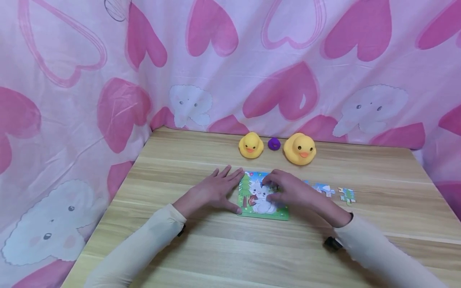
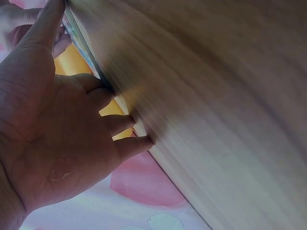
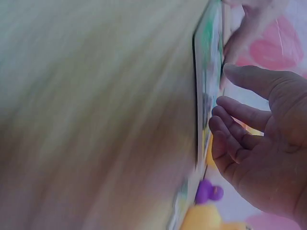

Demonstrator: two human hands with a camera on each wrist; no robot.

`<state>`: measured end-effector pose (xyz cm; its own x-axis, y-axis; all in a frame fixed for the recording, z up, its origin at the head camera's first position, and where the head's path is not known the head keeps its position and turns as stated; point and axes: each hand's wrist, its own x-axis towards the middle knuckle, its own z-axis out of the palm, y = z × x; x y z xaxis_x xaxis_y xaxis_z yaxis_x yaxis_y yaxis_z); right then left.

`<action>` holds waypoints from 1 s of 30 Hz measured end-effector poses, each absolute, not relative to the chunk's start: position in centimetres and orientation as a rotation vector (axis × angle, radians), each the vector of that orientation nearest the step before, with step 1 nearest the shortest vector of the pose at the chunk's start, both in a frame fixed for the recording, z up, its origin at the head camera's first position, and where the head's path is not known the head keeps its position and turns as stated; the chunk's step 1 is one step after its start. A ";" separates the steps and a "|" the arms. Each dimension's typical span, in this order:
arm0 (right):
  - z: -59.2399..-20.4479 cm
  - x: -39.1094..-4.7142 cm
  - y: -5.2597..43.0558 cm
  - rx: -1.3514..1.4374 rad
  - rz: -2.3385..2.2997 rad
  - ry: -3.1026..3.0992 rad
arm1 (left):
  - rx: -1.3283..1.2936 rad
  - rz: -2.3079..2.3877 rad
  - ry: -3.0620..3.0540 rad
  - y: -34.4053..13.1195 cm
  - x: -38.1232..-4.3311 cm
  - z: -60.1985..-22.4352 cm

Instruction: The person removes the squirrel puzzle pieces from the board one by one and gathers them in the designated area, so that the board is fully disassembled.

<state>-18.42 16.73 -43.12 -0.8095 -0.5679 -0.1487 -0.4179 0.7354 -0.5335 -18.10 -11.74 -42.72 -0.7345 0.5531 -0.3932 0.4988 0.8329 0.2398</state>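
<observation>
Puzzle [image 1: 263,196] lies flat on the wooden table [image 1: 216,248], near the middle, between the two hands. It shows a white rabbit, a green tree and blue sky; most of the picture reads as filled in – the right edge, under the fingers, cannot be judged.

Judgement on progress: well along, not finished. Two loose pieces [image 1: 324,189] and [image 1: 347,195] lie on the table just right of the puzzle, apart from it, so at least these are left to place.

Right hand [image 1: 291,191] rests over the right part of the puzzle, fingers bent, tips pressing down on the picture; whether a piece sits under them cannot be told. Left hand [image 1: 216,191] lies flat on the table, fingers spread, thumb touching the puzzle's left edge – steadying it, it seems.

Containers: none in view.

Further back: small yellow duck [image 1: 251,145], purple toy [image 1: 274,144], larger yellow duck [image 1: 300,149] in a row near the table's far edge. Pink heart-print cloth [image 1: 108,80] behind and on the left
</observation>
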 end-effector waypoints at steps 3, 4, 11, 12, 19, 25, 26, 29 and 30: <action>-43.3 -18.3 15.5 -0.796 -0.701 2.637 | 0.793 0.170 2.559 -11.7 -18.1 -42.7; -43.4 -18.2 15.1 -0.805 -0.692 2.640 | 0.802 0.174 2.560 -11.7 -18.1 -42.7; -43.5 -17.8 13.0 -0.826 -0.675 2.655 | 0.840 0.192 2.563 -11.7 -18.0 -42.7; -43.5 -17.7 12.8 -0.826 -0.675 2.658 | 0.843 0.188 2.565 -11.7 -18.1 -42.7; -43.7 -17.5 11.9 -0.782 -0.724 2.665 | 0.841 0.160 2.573 -11.8 -18.2 -42.7; -43.9 -17.7 11.9 -0.748 -0.835 2.596 | 0.824 0.160 2.574 -11.8 -18.1 -42.7; -43.9 -17.7 11.9 -0.749 -0.850 2.585 | 0.821 0.161 2.574 -11.8 -18.1 -42.7; -44.1 -17.9 12.2 -0.785 -0.867 2.569 | 0.818 0.162 2.576 -11.8 -18.1 -42.7; -44.2 -17.9 12.2 -0.791 -0.871 2.565 | 0.818 0.163 2.576 -11.8 -18.1 -42.8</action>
<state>-17.90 12.22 -44.17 -0.7962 -0.5935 -0.1171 -0.3996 0.6613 -0.6348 -18.10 -11.82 -42.76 -0.7333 0.5736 -0.3650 0.5230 0.8189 0.2363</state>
